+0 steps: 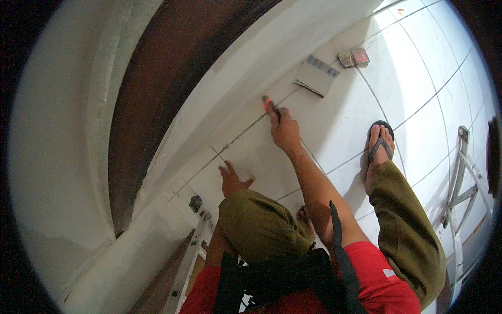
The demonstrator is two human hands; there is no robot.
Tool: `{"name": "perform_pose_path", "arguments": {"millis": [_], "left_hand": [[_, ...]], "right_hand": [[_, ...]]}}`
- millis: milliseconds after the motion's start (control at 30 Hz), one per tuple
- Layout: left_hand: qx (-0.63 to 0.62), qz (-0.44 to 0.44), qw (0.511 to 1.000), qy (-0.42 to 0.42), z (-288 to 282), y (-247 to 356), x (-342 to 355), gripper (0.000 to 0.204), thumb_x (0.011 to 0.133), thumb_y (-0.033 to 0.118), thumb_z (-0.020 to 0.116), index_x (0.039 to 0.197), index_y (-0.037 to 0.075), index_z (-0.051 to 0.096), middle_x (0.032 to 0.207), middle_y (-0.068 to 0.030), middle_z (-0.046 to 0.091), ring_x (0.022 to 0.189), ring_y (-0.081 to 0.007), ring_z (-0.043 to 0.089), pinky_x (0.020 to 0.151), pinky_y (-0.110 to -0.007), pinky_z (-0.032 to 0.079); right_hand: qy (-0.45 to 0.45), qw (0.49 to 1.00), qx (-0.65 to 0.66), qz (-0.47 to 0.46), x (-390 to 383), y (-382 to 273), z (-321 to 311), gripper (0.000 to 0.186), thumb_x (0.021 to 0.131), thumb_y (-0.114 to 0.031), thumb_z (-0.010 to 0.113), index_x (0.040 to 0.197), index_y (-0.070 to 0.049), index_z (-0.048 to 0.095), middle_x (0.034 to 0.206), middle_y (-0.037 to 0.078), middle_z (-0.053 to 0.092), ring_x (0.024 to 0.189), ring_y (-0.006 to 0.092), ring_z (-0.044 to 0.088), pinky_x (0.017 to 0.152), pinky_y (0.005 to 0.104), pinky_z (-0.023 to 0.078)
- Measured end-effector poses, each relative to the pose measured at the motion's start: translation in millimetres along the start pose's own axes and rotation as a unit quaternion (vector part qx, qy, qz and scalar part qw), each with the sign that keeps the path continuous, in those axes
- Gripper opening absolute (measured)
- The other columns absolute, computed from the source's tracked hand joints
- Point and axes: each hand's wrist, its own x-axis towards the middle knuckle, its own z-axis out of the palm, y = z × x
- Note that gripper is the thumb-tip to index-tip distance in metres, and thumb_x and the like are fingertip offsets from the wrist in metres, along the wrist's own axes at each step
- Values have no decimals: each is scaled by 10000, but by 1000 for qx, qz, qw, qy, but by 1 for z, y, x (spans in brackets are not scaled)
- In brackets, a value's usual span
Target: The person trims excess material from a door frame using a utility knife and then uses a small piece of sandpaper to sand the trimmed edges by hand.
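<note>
My right hand [285,130] is closed around a small red-and-black handled tool [269,104]. Its short greyish tip points at the white tiled floor close to the base of the wall; the exact kind of tool is too small to tell. Lower left, my left hand [233,181] rests on a floor tile with fingers spread and nothing in it. Dark grout lines [244,130] run between the tiles near both hands. My bent knee [261,222] partly hides the left forearm.
Beyond my right hand lie a flat white-and-grey packet [317,76] and two small packs [353,57]. A metal ladder's leg [194,243] stands at lower left, another metal frame [463,183] at right. A white wall with dark brown trim [157,89] borders the left. My sandalled foot [380,141] is on the tiles.
</note>
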Motion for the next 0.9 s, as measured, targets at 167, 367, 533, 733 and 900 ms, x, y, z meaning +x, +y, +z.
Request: {"name": "perform_pose_path", "arguments": {"millis": [167,367,533,733,900], "left_hand": [[14,-16,1000,-14,-4,5,-3,1502,719,656,953,1768,56,61,1761,-421,83,1629,-533,264,1256,-533,421],[23,-22,999,-19,-8,8,-6,1526,725,697,932,1772,74,13,1775,-397,69,1638,-518,252,1257,-524,426],[19,-3,1000,-13,-5,2,-1,1536,724,716,923,1772,78,-2,1774,-398,70,1643,-530,220,1256,-536,426],[24,12,1000,2,1,-4,2,1568,705,769,905,1770,74,-12,1760,-422,75,1625,-551,248,1249,-562,428],[65,-3,998,-24,21,-29,20,1433,816,714,854,1768,64,2,1738,-446,129,1589,-567,322,1240,-546,445]], "right_hand": [[-22,999,-27,12,-5,-4,-2,345,1113,-335,586,1284,-41,534,892,338,733,815,583,717,740,669,563],[-3,999,-35,26,-4,-2,-11,337,1116,-352,575,1264,-50,557,906,331,739,842,575,724,749,666,560],[24,999,11,34,-16,9,-20,359,1112,-377,580,1252,-46,570,901,329,738,859,574,723,759,660,561],[-31,999,37,9,-31,32,-24,403,1110,-411,603,1234,-29,575,928,310,742,822,538,728,728,625,558],[-88,961,210,157,-70,45,-57,397,1099,-386,672,1268,-36,591,867,166,735,644,289,696,587,447,551]]}}
